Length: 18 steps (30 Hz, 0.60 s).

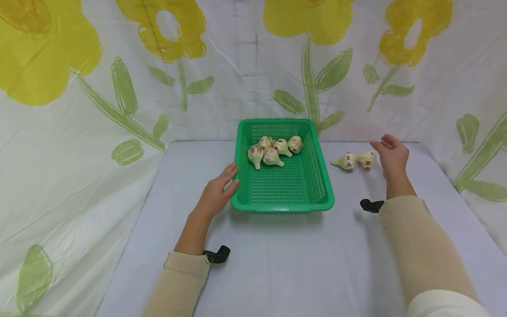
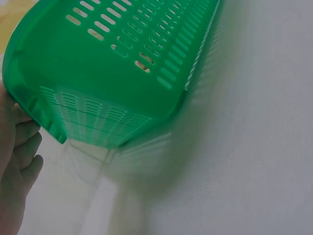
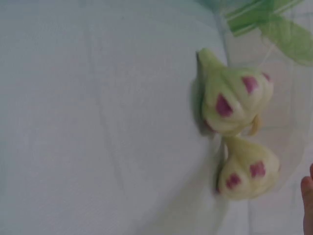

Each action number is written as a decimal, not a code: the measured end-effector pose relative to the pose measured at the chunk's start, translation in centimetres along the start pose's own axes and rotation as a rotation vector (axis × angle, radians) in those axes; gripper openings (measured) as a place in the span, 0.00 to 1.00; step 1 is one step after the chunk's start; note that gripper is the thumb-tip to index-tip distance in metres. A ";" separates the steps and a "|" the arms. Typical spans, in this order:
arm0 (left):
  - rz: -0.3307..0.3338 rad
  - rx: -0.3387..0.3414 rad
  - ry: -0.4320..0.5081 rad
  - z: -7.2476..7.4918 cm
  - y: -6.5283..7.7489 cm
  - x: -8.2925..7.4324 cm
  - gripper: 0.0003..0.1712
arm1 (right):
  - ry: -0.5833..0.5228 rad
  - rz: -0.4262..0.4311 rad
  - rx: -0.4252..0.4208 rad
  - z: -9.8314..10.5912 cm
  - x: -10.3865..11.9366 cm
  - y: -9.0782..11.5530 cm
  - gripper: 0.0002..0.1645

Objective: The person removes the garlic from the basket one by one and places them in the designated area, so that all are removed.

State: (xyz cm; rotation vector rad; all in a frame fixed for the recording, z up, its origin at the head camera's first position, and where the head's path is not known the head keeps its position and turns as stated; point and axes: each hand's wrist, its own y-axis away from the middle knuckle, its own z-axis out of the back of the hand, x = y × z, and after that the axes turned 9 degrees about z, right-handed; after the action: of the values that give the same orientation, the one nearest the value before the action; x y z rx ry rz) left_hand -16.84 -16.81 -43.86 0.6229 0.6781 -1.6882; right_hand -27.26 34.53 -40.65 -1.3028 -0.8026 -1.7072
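Note:
A green plastic basket (image 1: 283,208) stands on the table with several garlic bulbs (image 1: 271,156) gathered in its far left part. Against the basket's left rim rests my left hand (image 1: 215,191), its fingers extended along the outside. In the left wrist view, the left hand's fingers (image 2: 24,142) show beside the rim. Two more garlic bulbs (image 1: 347,161) lie end to end on the table to the basket's right. My right hand (image 1: 392,154) is just right of this pair, fingers loosely bent and holding nothing. A right fingertip (image 3: 307,188) shows at the edge of the right wrist view.
A white cloth covers the table (image 1: 277,264). Behind it hangs a pale curtain (image 1: 237,66) printed with yellow flowers and green leaves, close to the basket's far side. Each wrist carries a small black camera mount (image 1: 218,254).

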 end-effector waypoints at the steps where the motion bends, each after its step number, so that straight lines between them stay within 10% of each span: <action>1: 0.002 0.001 0.001 0.0 0.0 0.0 0.30 | -0.017 0.031 -0.002 -0.3 0.6 0.1 0.45; 18: -0.005 -0.016 0.005 -0.2 0.0 0.1 0.31 | -0.256 0.431 0.238 -5.7 11.5 3.3 0.28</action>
State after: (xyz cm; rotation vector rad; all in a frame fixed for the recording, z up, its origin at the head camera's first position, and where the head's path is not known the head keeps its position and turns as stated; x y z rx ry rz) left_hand -16.81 -16.78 -44.07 0.6143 0.6965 -1.6846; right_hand -28.26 25.47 -31.06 -1.4219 -0.7737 -1.0884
